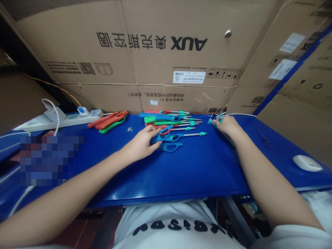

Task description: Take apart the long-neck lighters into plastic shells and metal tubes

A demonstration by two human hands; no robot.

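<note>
My left hand (145, 142) is closed around the handle of a blue long-nosed gas lighter (171, 138), whose metal tube with a teal piece points right. Part of a blue lighter shell (172, 147) shows just below it on the table. Behind the hand lie several gas lighters (168, 122) in red, green and blue, their tubes also pointing right. At the right, my right hand (228, 125) has its fingers bent and closed at a bunch of small dark and teal parts (213, 119). Exactly what those fingertips grip is hidden.
Orange and green shell pieces (110, 121) are stacked at the left, near some tiny pale bits (129, 129). A white power strip (70, 120) with cables runs behind them. Cardboard (155, 76) walls the blue table (186, 173). A white computer mouse (307, 163) lies right.
</note>
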